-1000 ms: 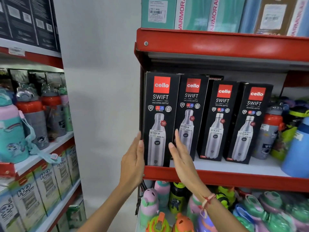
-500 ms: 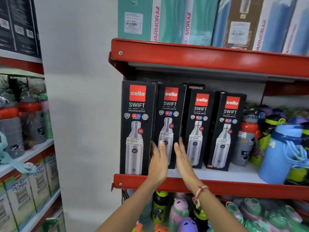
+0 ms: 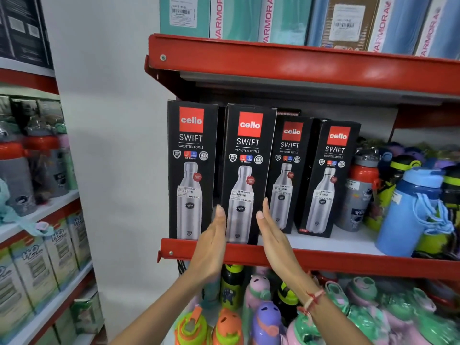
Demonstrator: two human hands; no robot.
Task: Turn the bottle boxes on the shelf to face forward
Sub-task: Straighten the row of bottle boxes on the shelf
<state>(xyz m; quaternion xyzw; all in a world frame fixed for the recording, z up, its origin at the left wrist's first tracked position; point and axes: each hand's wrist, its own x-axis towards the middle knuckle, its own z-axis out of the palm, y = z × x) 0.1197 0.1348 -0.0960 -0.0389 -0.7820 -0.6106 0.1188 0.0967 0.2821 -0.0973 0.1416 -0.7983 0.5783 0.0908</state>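
Several black "cello SWIFT" bottle boxes stand upright in a row on the red-edged shelf (image 3: 323,260), printed fronts facing out. The leftmost box (image 3: 190,170) stands at the shelf's left end. The second box (image 3: 245,175) is at the shelf's front lip, held between my two flat palms. My left hand (image 3: 211,242) presses its lower left side and my right hand (image 3: 271,232) its lower right side, fingers straight. A third box (image 3: 286,170) and a fourth box (image 3: 326,180) stand further back to the right, the fourth slightly angled.
Loose drink bottles crowd the shelf right of the boxes, among them a red-capped grey one (image 3: 358,192) and a big blue one (image 3: 408,212). Teal and blue cartons (image 3: 273,18) fill the shelf above. Colourful kids' bottles (image 3: 263,317) sit below. Another rack (image 3: 32,195) stands at left.
My hands moved from around the leftmost box to the second box, which has come forward to the shelf's front edge. The camera has shifted closer and to the right.
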